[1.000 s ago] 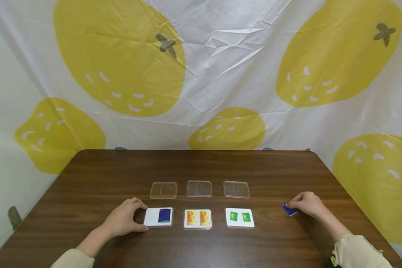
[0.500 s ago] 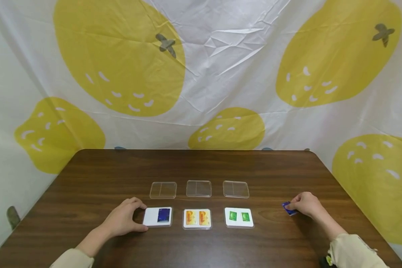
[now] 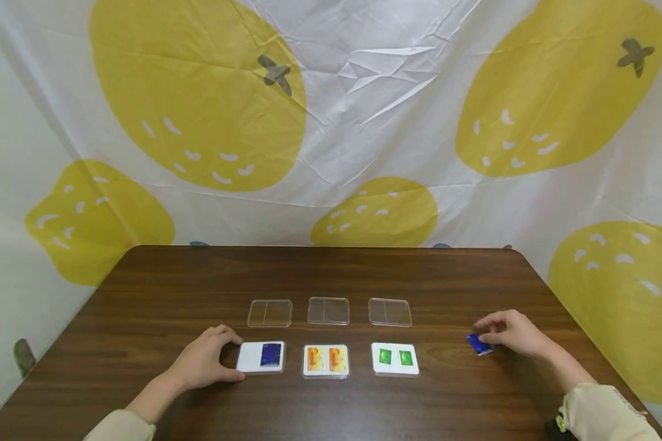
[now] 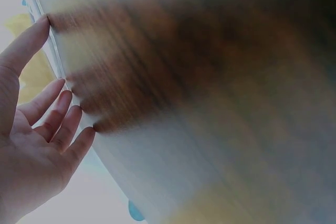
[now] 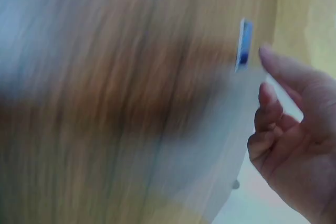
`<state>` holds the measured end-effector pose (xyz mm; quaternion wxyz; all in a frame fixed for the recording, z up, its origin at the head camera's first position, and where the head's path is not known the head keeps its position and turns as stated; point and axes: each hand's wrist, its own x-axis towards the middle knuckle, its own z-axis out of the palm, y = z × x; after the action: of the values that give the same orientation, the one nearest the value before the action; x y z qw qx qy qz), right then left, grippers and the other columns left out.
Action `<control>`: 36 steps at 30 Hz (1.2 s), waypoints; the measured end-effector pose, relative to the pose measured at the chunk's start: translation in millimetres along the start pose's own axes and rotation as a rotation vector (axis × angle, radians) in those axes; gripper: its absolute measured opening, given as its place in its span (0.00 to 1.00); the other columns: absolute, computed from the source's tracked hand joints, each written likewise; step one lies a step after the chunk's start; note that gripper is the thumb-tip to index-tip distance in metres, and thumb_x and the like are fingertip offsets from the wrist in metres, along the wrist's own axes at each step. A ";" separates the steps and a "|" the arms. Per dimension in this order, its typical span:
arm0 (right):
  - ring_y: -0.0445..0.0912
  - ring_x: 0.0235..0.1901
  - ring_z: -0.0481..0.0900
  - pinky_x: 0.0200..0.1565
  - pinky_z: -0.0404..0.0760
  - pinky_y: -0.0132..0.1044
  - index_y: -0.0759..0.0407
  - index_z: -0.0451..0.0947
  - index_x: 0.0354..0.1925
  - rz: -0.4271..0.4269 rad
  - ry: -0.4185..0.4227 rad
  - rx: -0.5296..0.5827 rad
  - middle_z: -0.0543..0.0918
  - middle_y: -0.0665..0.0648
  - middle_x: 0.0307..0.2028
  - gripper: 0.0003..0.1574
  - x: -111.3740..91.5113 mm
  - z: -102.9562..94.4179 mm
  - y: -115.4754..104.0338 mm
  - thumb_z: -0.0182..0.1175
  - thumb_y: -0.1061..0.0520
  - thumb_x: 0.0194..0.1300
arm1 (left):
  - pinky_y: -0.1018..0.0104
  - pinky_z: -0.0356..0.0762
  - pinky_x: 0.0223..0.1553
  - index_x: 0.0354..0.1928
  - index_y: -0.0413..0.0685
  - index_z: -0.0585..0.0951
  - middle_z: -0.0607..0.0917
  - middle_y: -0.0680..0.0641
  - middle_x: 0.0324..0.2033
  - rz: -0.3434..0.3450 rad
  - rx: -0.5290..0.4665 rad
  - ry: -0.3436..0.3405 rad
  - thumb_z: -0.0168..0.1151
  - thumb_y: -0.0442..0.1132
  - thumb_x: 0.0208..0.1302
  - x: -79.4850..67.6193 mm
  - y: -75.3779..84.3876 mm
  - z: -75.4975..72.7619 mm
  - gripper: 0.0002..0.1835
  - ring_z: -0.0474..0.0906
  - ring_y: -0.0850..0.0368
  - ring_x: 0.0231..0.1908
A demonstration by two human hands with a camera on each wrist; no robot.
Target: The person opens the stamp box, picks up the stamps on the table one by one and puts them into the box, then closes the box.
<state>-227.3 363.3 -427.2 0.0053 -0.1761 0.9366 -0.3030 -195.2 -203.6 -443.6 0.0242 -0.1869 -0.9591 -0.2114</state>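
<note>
In the head view my left hand (image 3: pixel 206 360) rests on the table, thumb and index fingertips at the near and far left corners of a clear plastic case (image 3: pixel 250 358) with a white insert and one dark blue card (image 3: pixel 271 354). Its fingers look fairly straight in the left wrist view. My right hand (image 3: pixel 514 334) is at the right side, fingers spread apart over a loose blue card (image 3: pixel 478 344) on the table. The thumb tip overlaps the card's edge in the head view. In the right wrist view the card (image 5: pixel 244 45) lies just beyond the fingertips, a small gap showing.
Right of the left case stand a case with two orange cards (image 3: pixel 326 361) and a case with two green cards (image 3: pixel 395 359). Three clear lids (image 3: pixel 270 313) lie in a row behind them. A lemon-printed curtain (image 3: pixel 364 122) hangs behind the brown table (image 3: pixel 331 410).
My right hand has loosened its pinch on the loose blue card and drawn slightly to the right, fingers parting; the card stays on the table. My left hand has not moved.
</note>
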 end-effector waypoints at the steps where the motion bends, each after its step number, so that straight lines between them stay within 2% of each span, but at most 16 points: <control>1: 0.32 0.21 0.64 0.21 0.65 0.29 0.71 0.80 0.37 -0.033 -0.016 0.007 0.74 0.48 0.22 0.16 -0.9 -0.9 2.6 0.67 0.61 0.50 | 0.52 0.71 0.45 0.39 0.47 0.79 0.77 0.53 0.39 0.000 0.000 0.001 0.75 0.53 0.32 -0.1 0.0 0.1 0.29 0.72 0.51 0.46; 6: 0.32 0.22 0.63 0.21 0.65 0.28 0.74 0.78 0.41 -0.109 -0.069 0.013 0.76 0.48 0.23 0.24 -4.9 -0.1 13.1 0.68 0.57 0.49 | 0.52 0.71 0.46 0.39 0.47 0.79 0.77 0.53 0.39 -0.001 0.004 -0.003 0.75 0.53 0.32 -0.1 0.5 0.3 0.29 0.72 0.51 0.47; 13: 0.32 0.21 0.60 0.20 0.62 0.28 0.74 0.78 0.43 -0.119 -0.041 -0.014 0.74 0.45 0.22 0.25 -10.4 5.0 19.9 0.66 0.56 0.50 | 0.52 0.71 0.46 0.40 0.48 0.79 0.77 0.53 0.40 -0.010 0.002 -0.011 0.75 0.53 0.33 1.0 0.0 0.8 0.29 0.72 0.50 0.47; 19: 0.32 0.20 0.61 0.19 0.63 0.28 0.73 0.78 0.42 -0.088 -0.022 -0.010 0.73 0.45 0.21 0.24 -13.1 6.5 16.6 0.66 0.55 0.51 | 0.51 0.72 0.44 0.39 0.47 0.79 0.77 0.53 0.39 0.020 -0.002 0.019 0.75 0.52 0.32 -0.5 -0.4 1.6 0.29 0.72 0.50 0.46; 28: 0.35 0.20 0.63 0.19 0.64 0.29 0.73 0.76 0.40 0.035 -0.041 0.190 0.68 0.50 0.22 0.19 -9.8 9.2 13.7 0.66 0.61 0.50 | 0.52 0.71 0.45 0.40 0.47 0.79 0.77 0.53 0.40 0.002 -0.006 -0.005 0.75 0.52 0.33 0.8 -0.5 0.8 0.29 0.72 0.50 0.47; 31: 0.35 0.19 0.63 0.19 0.63 0.29 0.72 0.76 0.38 0.047 -0.043 0.204 0.68 0.50 0.21 0.19 -8.2 9.4 13.4 0.67 0.62 0.49 | 0.52 0.71 0.45 0.40 0.47 0.79 0.77 0.53 0.40 -0.001 -0.002 -0.012 0.75 0.53 0.33 1.1 -0.9 1.3 0.29 0.72 0.50 0.47; 36: 0.34 0.19 0.63 0.19 0.63 0.28 0.71 0.76 0.37 0.051 -0.026 0.166 0.68 0.50 0.21 0.17 -8.2 9.3 14.6 0.66 0.60 0.51 | 0.53 0.71 0.46 0.40 0.47 0.79 0.77 0.53 0.39 -0.001 0.001 -0.010 0.75 0.52 0.33 1.1 -1.1 1.9 0.29 0.72 0.51 0.47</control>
<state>-223.3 371.8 -443.8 0.0399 -0.1550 0.9122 -0.3771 -196.6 -203.3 -445.6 0.0193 -0.1873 -0.9594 -0.2099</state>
